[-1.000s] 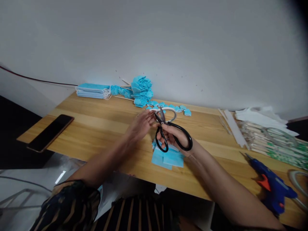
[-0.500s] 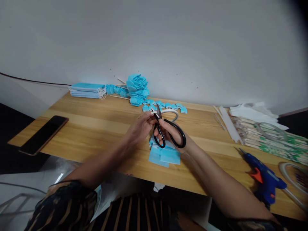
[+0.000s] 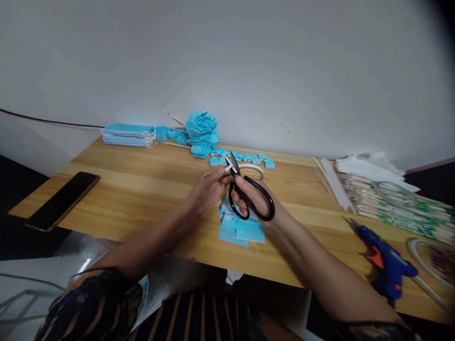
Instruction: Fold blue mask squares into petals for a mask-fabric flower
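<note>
My right hand grips black-handled scissors, fingers through the loops, blades pointing up and away. My left hand pinches a small white strip right at the blades. Below both hands lies a small pile of cut light-blue mask pieces on the wooden table. A white roll of tape lies just behind the scissors, beside a row of small folded blue pieces.
A stack of blue face masks and a blue petal cluster on sticks lie at the back. A dark phone lies at the left. Right: blue glue gun, white strips, packaged sticks.
The scissors and both hands stayed close together, with the blades tilting slightly as the left hand holds the white strip; the view shifted a little.
</note>
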### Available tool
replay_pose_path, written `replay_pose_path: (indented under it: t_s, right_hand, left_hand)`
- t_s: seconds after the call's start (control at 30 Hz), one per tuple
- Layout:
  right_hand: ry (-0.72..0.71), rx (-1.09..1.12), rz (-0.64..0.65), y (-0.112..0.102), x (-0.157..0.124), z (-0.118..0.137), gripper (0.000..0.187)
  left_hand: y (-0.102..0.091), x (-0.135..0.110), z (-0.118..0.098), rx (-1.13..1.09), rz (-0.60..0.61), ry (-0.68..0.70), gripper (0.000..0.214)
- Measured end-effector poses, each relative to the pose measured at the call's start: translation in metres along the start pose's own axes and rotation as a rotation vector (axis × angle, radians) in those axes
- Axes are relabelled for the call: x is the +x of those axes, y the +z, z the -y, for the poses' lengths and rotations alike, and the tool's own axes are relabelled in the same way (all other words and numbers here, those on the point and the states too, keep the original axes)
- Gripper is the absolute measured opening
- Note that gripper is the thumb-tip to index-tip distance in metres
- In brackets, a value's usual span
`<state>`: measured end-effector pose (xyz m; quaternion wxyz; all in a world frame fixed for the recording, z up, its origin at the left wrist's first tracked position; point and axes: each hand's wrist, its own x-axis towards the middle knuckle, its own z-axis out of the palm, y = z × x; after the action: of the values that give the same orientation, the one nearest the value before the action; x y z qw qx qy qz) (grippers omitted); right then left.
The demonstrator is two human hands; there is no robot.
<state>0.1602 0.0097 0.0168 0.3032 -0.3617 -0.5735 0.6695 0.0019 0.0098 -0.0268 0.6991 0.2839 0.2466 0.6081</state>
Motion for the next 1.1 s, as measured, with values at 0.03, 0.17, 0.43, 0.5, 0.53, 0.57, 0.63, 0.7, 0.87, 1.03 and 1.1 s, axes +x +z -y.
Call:
replay_pose_path:
  t_s: [0.03,0.17,0.43,0.5,0.53,0.57,0.63,0.7,0.87,1.03,1.1]
  right_hand:
    - [0.001,-0.005,-0.009,0.001,-0.002,0.002,0.064]
    - [-0.004,0.009,-0.026,0.003,-0.006,0.003,0.062]
    - [-0.034,0.233,0.048,0.0,-0.003,-0.005,0.06]
    - [-0.042,0.257,0.067,-0.002,-0.003,-0.005,0.06]
    - [-0.046,0.26,0.076,-0.002,-0.003,-0.006,0.06]
    - [-0.049,0.26,0.086,-0.003,-0.004,-0.006,0.06]
    - [-0.057,0.258,0.109,-0.003,-0.005,-0.006,0.059]
    - [-0.066,0.258,0.153,-0.001,-0.008,-0.007,0.059]
    - [-0.119,0.111,0.437,0.006,-0.016,-0.008,0.066]
    - [-0.134,-0.031,0.597,-0.004,-0.02,-0.002,0.066]
    - [-0.131,-0.074,0.477,-0.016,-0.017,0.001,0.062]
  left_hand:
    - [0.001,0.0,0.0,0.013,-0.009,0.045,0.02]
    - [0.003,0.0,-0.001,0.081,-0.033,0.155,0.016]
    - [0.006,-0.003,-0.001,0.133,-0.089,0.178,0.021]
    - [0.007,-0.004,-0.001,0.181,-0.101,0.178,0.031]
    - [0.008,-0.005,-0.001,0.212,-0.105,0.179,0.034]
    - [0.008,-0.005,-0.001,0.245,-0.108,0.181,0.035]
    - [0.007,-0.006,-0.001,0.321,-0.114,0.194,0.03]
    - [0.006,-0.007,0.0,0.414,-0.123,0.208,0.02]
    - [0.004,-0.008,-0.005,0.676,-0.102,0.354,0.008]
    - [-0.002,-0.003,-0.013,0.603,-0.167,0.457,0.011]
    - [-0.003,-0.002,-0.016,0.542,-0.195,0.468,0.012]
